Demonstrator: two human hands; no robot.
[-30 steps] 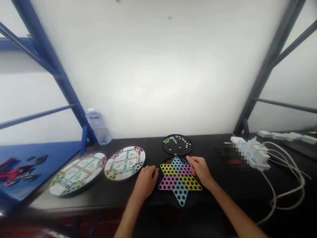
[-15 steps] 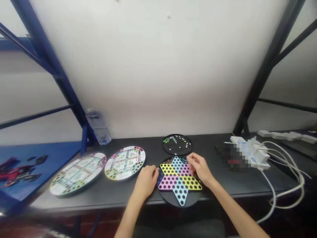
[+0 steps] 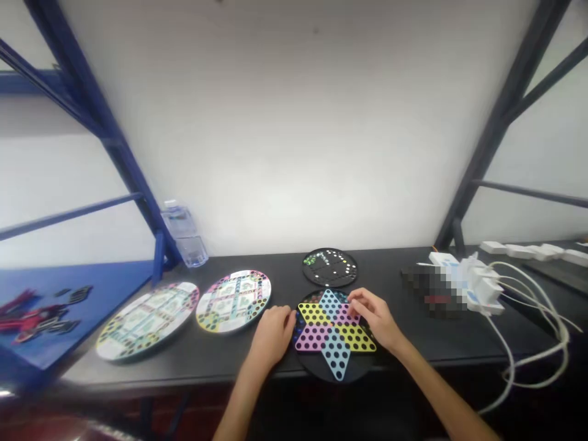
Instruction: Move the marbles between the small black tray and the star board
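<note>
A star-shaped Chinese checkers board (image 3: 339, 349), with yellow, pink and light-blue points full of dark holes, lies on a round black tray (image 3: 316, 369) near the table's front edge. Marbles show in the tray's gaps at the upper left of the star. My left hand (image 3: 274, 334) rests against the tray's left edge with its fingers curled; what is under them is hidden. Over the star's upper right pink point, my right hand (image 3: 373, 315) has its thumb and fingertips together. Anything pinched there is too small to make out.
Behind the star lies a round black tray (image 3: 329, 269) with green and white pieces. Two round printed game boards (image 3: 234, 302) lie to the left, near a clear plastic container (image 3: 186, 236). At right are a power strip (image 3: 484, 303), white cables (image 3: 555, 367) and a blurred dark object (image 3: 434, 291).
My right hand has shifted very slightly at the star's upper right point, its fingers a little changed. The left hand stays at the tray's edge, and the view has moved slightly.
</note>
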